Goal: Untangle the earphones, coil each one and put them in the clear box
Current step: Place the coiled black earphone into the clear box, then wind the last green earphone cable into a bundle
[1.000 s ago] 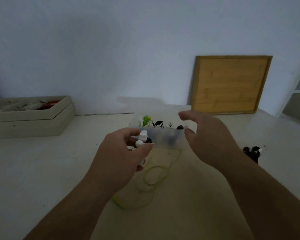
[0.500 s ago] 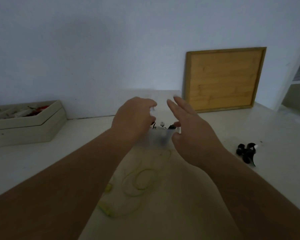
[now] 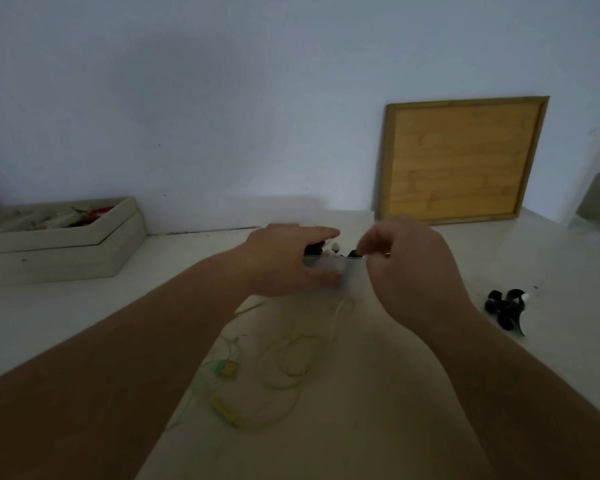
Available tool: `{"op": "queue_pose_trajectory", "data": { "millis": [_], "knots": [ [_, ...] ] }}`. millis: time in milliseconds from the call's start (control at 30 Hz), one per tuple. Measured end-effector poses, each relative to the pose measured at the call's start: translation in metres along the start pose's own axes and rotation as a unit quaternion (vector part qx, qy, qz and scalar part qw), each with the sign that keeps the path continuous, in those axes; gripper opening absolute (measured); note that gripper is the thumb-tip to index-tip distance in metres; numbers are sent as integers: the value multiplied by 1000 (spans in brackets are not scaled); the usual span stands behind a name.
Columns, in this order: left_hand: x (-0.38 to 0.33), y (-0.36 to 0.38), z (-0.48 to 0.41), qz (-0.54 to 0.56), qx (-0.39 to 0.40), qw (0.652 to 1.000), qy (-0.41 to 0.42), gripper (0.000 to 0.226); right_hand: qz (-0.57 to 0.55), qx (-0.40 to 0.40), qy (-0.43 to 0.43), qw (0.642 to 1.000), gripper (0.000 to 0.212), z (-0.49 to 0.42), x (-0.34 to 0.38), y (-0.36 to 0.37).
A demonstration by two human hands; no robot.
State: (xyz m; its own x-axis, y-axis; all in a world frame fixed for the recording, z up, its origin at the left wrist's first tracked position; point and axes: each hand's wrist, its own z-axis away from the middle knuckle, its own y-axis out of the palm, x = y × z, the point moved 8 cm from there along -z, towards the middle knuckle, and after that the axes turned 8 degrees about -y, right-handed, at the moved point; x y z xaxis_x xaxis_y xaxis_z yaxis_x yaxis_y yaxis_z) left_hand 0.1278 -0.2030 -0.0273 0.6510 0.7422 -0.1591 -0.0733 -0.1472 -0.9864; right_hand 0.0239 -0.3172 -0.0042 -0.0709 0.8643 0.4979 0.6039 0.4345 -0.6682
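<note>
The clear box (image 3: 353,277) stands on the table between my hands, with black and white earphones (image 3: 333,250) showing inside it. My left hand (image 3: 284,259) lies over the box's left part, its index finger stretched straight across the opening and its thumb at the front wall. My right hand (image 3: 409,268) has its fingers curled at the box's right top corner. A yellow-green earphone cable (image 3: 291,358) lies loose on the table in front of the box, partly under my arms. Black earphones (image 3: 506,308) lie in a bundle to the right.
A pale wooden tray (image 3: 84,251) with red and white items sits at the left by the wall. A framed wooden board (image 3: 461,157) leans on the wall at the back right. The white table (image 3: 551,271) ends near a doorway on the right.
My left hand carried the white earbuds up to the box and now lies stretched over it. My right hand went from open beside the box to curled at its right corner.
</note>
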Motion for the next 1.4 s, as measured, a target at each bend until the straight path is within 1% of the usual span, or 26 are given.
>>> {"op": "queue_pose_trajectory", "data": {
  "millis": [67, 167, 233, 300, 367, 433, 500, 533, 567, 633, 667, 733, 800, 867, 933, 967, 1033, 1067, 1133, 1200, 1233, 1267, 1300, 1333, 1367, 1400],
  "knots": [
    [3, -5, 11, 38, -16, 999, 3, 78, 1, -11, 15, 1000, 26, 0, -2, -5],
    [10, -15, 30, 56, -58, 997, 0, 67, -4, -22, 26, 999, 29, 0, -4, -6],
    [23, -28, 45, 80, -129, 988, -24, 52, -10, -23, 28, 999, 29, 1, -5, -5],
    [42, -45, 63, 133, -213, 966, -57, 30, -21, -1, 14, 1000, 29, 3, 1, 1],
    [62, -51, 82, 194, -262, 939, -104, 28, -41, 39, -30, 998, 29, 6, 17, 11],
    [71, -40, 97, 210, -247, 936, -138, 28, -77, 91, -78, 990, 22, 14, 40, 22],
    [69, -17, 106, 202, -185, 952, -139, 24, -114, 190, -105, 969, 4, 28, 61, 42],
    [65, -5, 110, 194, -144, 961, -134, 23, -100, 243, -117, 958, 12, 35, 67, 52],
    [62, 6, 113, 180, -101, 970, -128, 23, -65, 291, -130, 946, 25, 42, 68, 62],
    [57, 20, 115, 140, -23, 983, -113, 30, 15, 358, -141, 923, 43, 51, 62, 73],
    [57, 22, 116, 122, -4, 986, -112, 32, 38, 375, -138, 916, 46, 52, 59, 75],
    [65, 19, 117, 98, -2, 986, -132, 34, 67, 383, -122, 913, 47, 51, 50, 73],
    [73, 15, 118, 90, -7, 985, -145, 20, 104, 379, -99, 914, 45, 46, 42, 69],
    [74, 12, 117, 77, -15, 987, -141, 5, 133, 362, -77, 919, 32, 39, 35, 60],
    [77, 6, 116, 97, -50, 983, -148, 11, 115, 335, -52, 934, 15, 33, 31, 51],
    [80, 1, 117, 130, -83, 976, -157, 16, 93, 318, -42, 943, 9, 30, 31, 46],
    [85, -12, 123, 230, -164, 944, -172, 23, 41, 273, -6, 961, 13, 25, 27, 34],
    [89, -18, 127, 282, -201, 921, -180, 25, 24, 249, 17, 968, 16, 23, 24, 29],
    [100, -24, 133, 385, -246, 866, -201, 28, 57, 221, 39, 973, 19, 20, 17, 23],
    [109, -21, 135, 478, -251, 810, -230, 31, 130, 231, 45, 963, 19, 20, 8, 22],
    [112, -20, 135, 507, -248, 790, -240, 33, 159, 236, 50, 957, 17, 20, 4, 20],
    [113, -18, 135, 522, -245, 779, -247, 34, 176, 232, 51, 955, 18, 19, 4, 18],
    [113, -18, 135, 534, -243, 770, -249, 35, 180, 215, 40, 959, 27, 17, 7, 15],
    [113, -17, 135, 550, -242, 760, -246, 35, 160, 180, 17, 971, 36, 15, 15, 12],
    [112, -17, 134, 571, -242, 747, -240, 35, 114, 131, -15, 985, 39, 14, 28, 8],
    [111, -16, 133, 594, -240, 731, -233, 36, 49, 90, -46, 994, 36, 15, 43, 6]
  ]
}}
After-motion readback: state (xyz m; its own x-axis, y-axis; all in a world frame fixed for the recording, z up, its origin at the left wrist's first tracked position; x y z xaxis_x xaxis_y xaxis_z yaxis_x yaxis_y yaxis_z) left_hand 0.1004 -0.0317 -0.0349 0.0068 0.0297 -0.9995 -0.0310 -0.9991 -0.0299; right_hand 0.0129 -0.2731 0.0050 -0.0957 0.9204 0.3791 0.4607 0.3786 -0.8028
